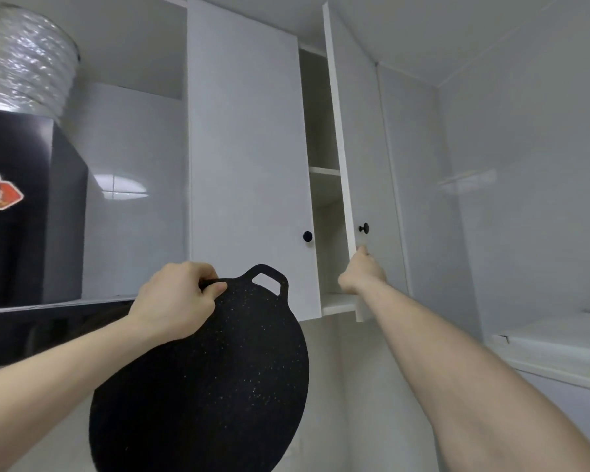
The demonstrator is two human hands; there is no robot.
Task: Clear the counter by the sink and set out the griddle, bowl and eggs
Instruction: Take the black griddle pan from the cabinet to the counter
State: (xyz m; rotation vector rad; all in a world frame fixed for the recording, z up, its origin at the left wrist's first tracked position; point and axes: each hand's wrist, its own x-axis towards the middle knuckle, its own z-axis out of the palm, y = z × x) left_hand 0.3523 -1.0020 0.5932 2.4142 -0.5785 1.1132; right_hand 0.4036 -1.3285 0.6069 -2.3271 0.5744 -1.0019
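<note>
Curled round the rim of the griddle (205, 376), the left hand (174, 301) holds it near one of its loop handles, thumb over the top edge and fingers wrapped behind, so the black speckled pan hangs tilted in the air in front of the person, below the wall cupboards and touching nothing else. The right hand (361, 270) reaches up to the open cupboard door (341, 158), fingers bent against its lower free edge just under the black knob (364, 227); whether they pinch the edge or only press on it is hard to tell at this angle. That door stands swung out, showing a pale shelf (324, 171) inside with nothing visible on it from here, while the neighbouring door (249, 158) to the left is closed, its own knob (307, 236) near the gap. Farther left are the dark range hood (21, 206) with a sticker and the silver duct (24, 59) above it. The counter, sink, bowl and eggs are out of view. The step in hand looks like fetching the griddle, with the cupboard door being handled by the other hand. Next, the door likely needs swinging closed, then the pan must be lowered level onto the counter, which calls for a firm hold since one hand carries its whole weight by the rim.
</note>
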